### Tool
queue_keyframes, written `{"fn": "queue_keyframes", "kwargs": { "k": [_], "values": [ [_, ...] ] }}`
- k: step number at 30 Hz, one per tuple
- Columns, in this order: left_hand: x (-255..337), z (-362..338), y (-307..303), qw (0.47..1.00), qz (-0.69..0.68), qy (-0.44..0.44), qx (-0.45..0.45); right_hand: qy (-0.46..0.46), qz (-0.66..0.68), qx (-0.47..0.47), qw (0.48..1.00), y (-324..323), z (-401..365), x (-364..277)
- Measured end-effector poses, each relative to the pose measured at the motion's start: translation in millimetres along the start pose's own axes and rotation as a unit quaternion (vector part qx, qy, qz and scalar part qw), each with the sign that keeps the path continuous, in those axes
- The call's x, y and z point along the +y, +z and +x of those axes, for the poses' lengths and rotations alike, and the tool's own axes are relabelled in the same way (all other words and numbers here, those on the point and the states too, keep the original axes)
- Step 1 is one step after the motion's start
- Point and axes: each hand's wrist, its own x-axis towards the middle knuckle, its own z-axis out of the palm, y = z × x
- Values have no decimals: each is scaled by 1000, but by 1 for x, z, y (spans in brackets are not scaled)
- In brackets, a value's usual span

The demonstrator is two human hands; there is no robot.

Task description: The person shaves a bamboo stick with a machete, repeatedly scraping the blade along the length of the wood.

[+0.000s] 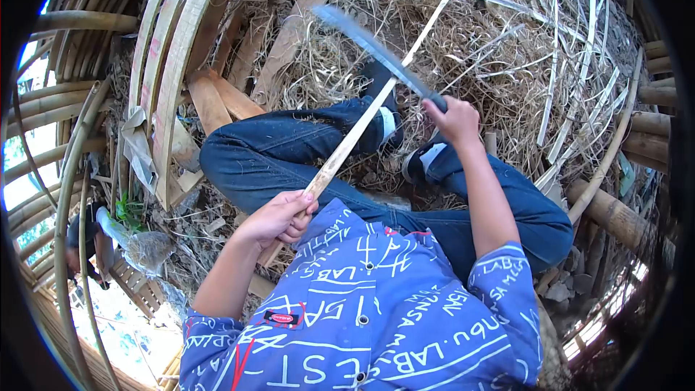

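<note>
My left hand (282,219) is closed round the near end of a long pale bamboo strip (346,146), close to my lap. The strip runs up and away to the right, over my crossed legs. In my right hand (457,122) is the dark handle of a long knife (373,47), fingers wrapped round it. Its blade, a little blurred, points up and to the left and crosses the strip about midway along. Part of the strip's near end is hidden by my left fingers.
Curly shavings (463,36) cover the ground ahead, with thin loose strips (554,65) at the right. Curved planks (177,58) stand on the left near a flat board (297,29). Bamboo poles (615,221) edge the right side. Another person (90,242) is beyond the left bamboo railing.
</note>
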Motion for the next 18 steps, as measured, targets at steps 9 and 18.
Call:
{"fn": "queue_keyframes", "kwargs": {
  "k": [9,18],
  "values": [
    [-4,-5,0,1000,16,11,3,-48,-25,-14,998,-5,-11,-10],
    [-4,-2,-4,999,25,23,15,4,-105,92,990,-10,38,24]
  ]
}}
